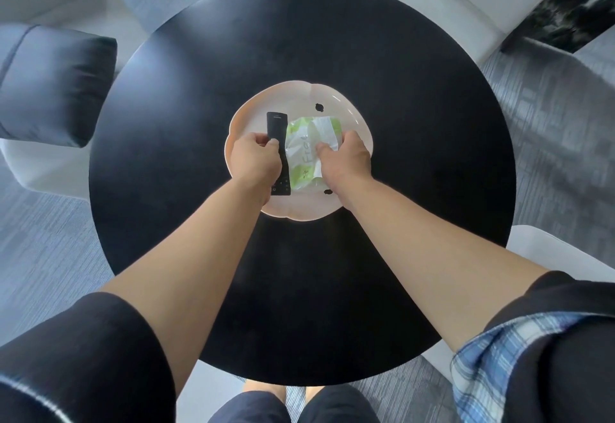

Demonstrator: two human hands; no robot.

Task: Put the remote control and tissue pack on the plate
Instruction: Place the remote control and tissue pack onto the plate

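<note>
A pale pink scalloped plate (pixel 336 103) lies at the middle of a round black table (pixel 199 90). On its left half lies a black remote control (pixel 277 126), pointing away from me, with my left hand (pixel 256 159) closed around its middle. Right beside it on the plate is a green and white tissue pack (pixel 304 153). My right hand (pixel 346 159) grips the pack's right edge, fingers curled onto its white flap. Both hands hide the near parts of the two objects.
A dark blue cushion (pixel 53 83) sits on a white seat at the left. White seats stand at the far right (pixel 449 0) and near right (pixel 565 249). A dark framed picture (pixel 572 6) leans at the top right. Grey carpet surrounds the table.
</note>
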